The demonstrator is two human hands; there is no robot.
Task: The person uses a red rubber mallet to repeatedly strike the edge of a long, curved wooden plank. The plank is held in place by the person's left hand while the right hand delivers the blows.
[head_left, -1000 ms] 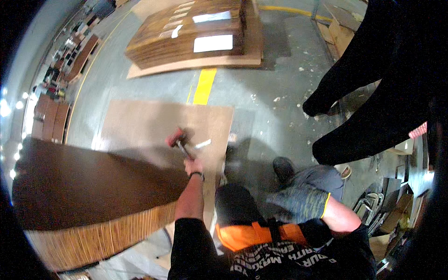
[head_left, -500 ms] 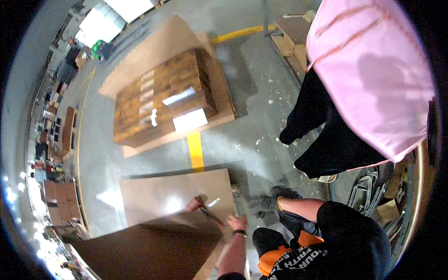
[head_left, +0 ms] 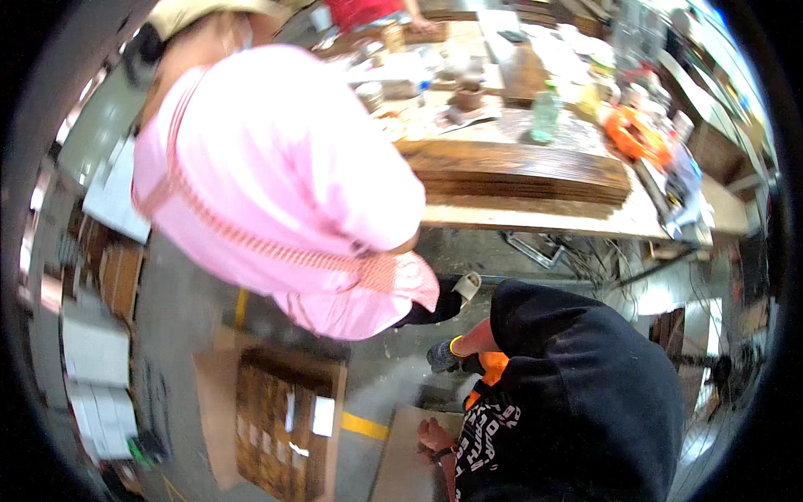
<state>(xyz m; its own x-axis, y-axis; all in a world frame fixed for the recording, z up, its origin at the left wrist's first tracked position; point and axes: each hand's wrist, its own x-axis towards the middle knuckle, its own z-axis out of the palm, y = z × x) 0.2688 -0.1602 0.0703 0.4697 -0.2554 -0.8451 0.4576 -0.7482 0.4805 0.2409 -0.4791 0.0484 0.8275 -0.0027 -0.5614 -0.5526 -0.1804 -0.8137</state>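
Note:
My left hand [head_left: 434,435], bare with a dark wristband, is low in the view with its fingers curled, over or beside a brown cardboard sheet [head_left: 404,432]. What it holds, if anything, does not show. My right hand [head_left: 442,356] wears a grey glove with a yellow cuff and hangs in front of my black shirt. The glove's fingers are too blurred to read. Close by stands a co-worker in a pink garment [head_left: 276,159], between me and part of the workbench. At lower left, a stack of dark-stained wooden boards [head_left: 263,418] rests on cardboard [head_left: 216,418], with white papers on top.
A cluttered workbench [head_left: 535,216] crosses the far side, bearing long brown boards [head_left: 519,176], a green bottle [head_left: 546,113] and an orange bag [head_left: 636,138]. Another person in red [head_left: 364,12] is behind it. A yellow floor line [head_left: 365,426] runs near the cardboard.
My view has swung right, bringing the workbench in and shifting the co-worker to the left. The red-headed mallet seen beside my left hand earlier no longer shows.

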